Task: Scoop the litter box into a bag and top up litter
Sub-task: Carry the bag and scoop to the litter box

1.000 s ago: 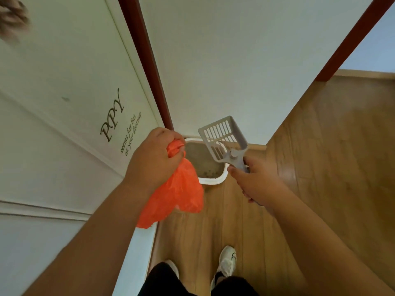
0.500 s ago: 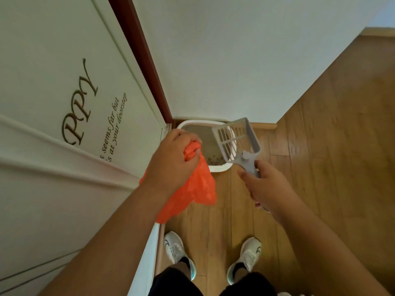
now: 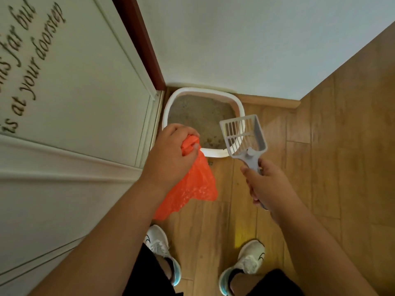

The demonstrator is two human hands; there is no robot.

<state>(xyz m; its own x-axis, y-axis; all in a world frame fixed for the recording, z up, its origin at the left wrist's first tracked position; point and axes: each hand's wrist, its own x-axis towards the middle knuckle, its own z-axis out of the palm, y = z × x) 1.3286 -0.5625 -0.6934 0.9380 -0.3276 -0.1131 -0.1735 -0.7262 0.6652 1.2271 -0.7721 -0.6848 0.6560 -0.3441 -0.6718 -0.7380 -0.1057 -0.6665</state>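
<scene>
Filling the left third of the frame, a white panelled door (image 3: 81,86) is seen, lettered in dark script reading "at your doorstep", with a dark red frame strip (image 3: 139,41) along its right edge. A pale wall (image 3: 245,39) takes up the upper middle. At the corner where door and wall meet, a white litter box (image 3: 239,105) is set on the wooden plank floor (image 3: 342,157), filled with grey-brown litter (image 3: 201,116). At centre, the gathered top of an orange plastic bag (image 3: 192,184) is clenched in the left hand (image 3: 171,154), the bag hanging below it in front of the box's near rim. Right of centre, the handle of a grey slotted litter scoop (image 3: 243,135) is gripped by the right hand (image 3: 267,184), its basket held above the box's near right corner. Two white sneakers (image 3: 248,261) are planted on the floor at the bottom.
</scene>
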